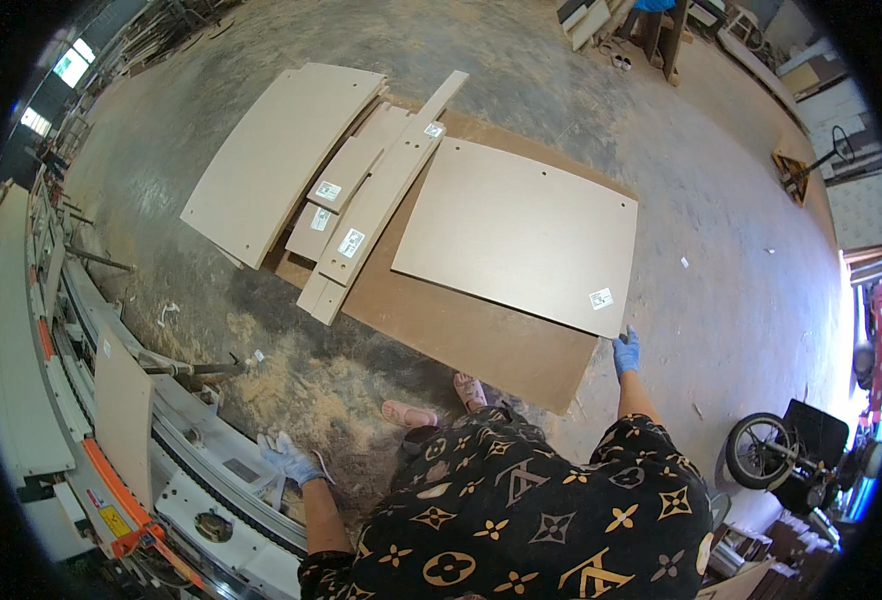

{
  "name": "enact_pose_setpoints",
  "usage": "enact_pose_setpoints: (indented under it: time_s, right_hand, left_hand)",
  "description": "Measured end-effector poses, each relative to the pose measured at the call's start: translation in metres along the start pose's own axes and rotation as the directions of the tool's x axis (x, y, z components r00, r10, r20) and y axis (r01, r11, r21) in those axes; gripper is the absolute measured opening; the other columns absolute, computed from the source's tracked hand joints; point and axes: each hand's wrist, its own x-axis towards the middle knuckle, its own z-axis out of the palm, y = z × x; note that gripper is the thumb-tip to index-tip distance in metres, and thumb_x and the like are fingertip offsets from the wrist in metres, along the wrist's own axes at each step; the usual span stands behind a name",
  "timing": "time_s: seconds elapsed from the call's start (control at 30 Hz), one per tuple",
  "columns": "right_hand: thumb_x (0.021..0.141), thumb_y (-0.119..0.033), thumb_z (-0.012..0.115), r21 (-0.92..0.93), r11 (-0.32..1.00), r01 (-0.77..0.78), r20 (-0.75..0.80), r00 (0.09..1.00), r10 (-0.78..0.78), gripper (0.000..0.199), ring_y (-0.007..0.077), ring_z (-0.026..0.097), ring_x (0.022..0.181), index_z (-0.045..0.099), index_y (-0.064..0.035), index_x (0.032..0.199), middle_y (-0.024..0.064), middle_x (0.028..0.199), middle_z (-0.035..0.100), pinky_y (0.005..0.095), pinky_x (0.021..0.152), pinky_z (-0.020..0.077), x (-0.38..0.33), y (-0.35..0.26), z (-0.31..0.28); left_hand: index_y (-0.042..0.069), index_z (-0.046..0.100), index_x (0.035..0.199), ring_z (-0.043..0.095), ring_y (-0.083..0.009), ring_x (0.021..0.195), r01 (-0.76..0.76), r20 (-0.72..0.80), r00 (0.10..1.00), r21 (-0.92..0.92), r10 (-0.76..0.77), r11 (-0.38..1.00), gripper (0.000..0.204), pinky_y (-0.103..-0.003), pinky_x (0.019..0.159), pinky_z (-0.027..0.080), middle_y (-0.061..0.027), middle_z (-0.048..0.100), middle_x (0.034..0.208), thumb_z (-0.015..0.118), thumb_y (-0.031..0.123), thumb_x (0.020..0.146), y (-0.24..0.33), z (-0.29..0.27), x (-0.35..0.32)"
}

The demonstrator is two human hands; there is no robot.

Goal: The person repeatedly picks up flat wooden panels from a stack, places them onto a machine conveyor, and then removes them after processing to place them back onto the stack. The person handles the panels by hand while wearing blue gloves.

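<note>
At the panel (521,232) corner, right hand (627,352) touches.

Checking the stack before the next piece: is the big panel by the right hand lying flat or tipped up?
Flat. The panel lies face up on the brown board; the right hand touches its near corner.

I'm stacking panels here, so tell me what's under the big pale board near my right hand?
The pale board lies on a wider brown sheet that rests on the concrete floor. What the board covers cannot be seen. The right hand touches its near corner.
</note>
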Motion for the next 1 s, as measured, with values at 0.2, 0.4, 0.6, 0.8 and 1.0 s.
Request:
enact_pose_setpoints:
  time_s: [0.2, 0.4, 0.6, 0.8, 1.0]
  right_hand:
    - [0.079, -0.034, 0.068, 0.309, 0.92, -0.239, 0.033, 0.97, 0.241, 0.052, 0.0181, 0.057, 0.075, 0.051, -0.0035, 0.116, 0.0086, 0.089, 0.061, 0.0317, 0.058, 0.0458, 0.034, -0.032, 0.015]
    - [0.08, -0.03, 0.07, 0.443, 0.877, -0.184, 0.154, 0.98, 0.128, 0.045, 0.0212, 0.059, 0.075, 0.051, -0.0047, 0.112, 0.0089, 0.096, 0.062, 0.0357, 0.054, 0.0479, -0.051, 0.001, 0.036]
    - [0.084, -0.034, 0.061, 0.539, 0.773, -0.334, 0.38, 0.916, 0.131, 0.05, 0.0193, 0.057, 0.094, 0.046, -0.009, 0.125, 0.006, 0.109, 0.059, 0.0403, 0.066, 0.0482, -0.172, 0.049, -0.022]
    - [0.087, -0.051, 0.047, 0.525, 0.7, -0.483, 0.532, 0.829, 0.173, 0.065, 0.0274, 0.04, 0.123, 0.034, -0.013, 0.138, 0.0134, 0.136, 0.041, 0.0498, 0.097, 0.0345, -0.185, 0.076, -0.082]
    - [0.087, -0.058, 0.04, 0.339, 0.867, -0.365, 0.266, 0.921, 0.284, 0.077, 0.0307, 0.023, 0.134, 0.024, -0.0059, 0.142, 0.0138, 0.148, 0.022, 0.0554, 0.106, 0.0128, -0.153, 0.01, -0.078]
  left_hand:
    - [0.006, 0.029, 0.136, 0.038, -0.0308, 0.124, 0.089, 0.243, 0.968, -0.116, -0.059, 0.989, 0.056, -0.038, 0.1, 0.035, -0.0189, 0.029, 0.141, 0.056, 0.009, 0.087, -0.003, 0.04, -0.043]
    - [0.009, 0.032, 0.135, 0.044, -0.0239, 0.118, -0.019, 0.587, 0.809, -0.028, 0.032, 0.999, 0.06, -0.035, 0.094, 0.039, -0.0108, 0.039, 0.134, 0.062, 0.009, 0.083, -0.003, 0.106, -0.077]
    - [0.018, 0.015, 0.143, 0.045, -0.0318, 0.119, 0.589, 0.775, 0.344, 0.261, -0.53, 0.765, 0.084, -0.044, 0.094, 0.04, -0.0112, 0.039, 0.137, 0.069, 0.028, 0.079, 0.016, 0.197, -0.145]
    - [0.001, 0.056, 0.111, 0.058, -0.0265, 0.093, 0.844, 0.848, 0.198, 0.108, -0.492, 0.526, 0.048, -0.039, 0.079, 0.048, -0.0127, 0.06, 0.103, 0.073, 0.029, 0.076, 0.01, 0.256, -0.188]
    - [0.003, 0.063, 0.093, 0.059, -0.0173, 0.068, 0.66, 0.837, 0.322, 0.136, -0.443, 0.739, 0.043, -0.035, 0.057, 0.048, -0.0078, 0.063, 0.081, 0.077, 0.036, 0.069, 0.029, 0.197, -0.186]
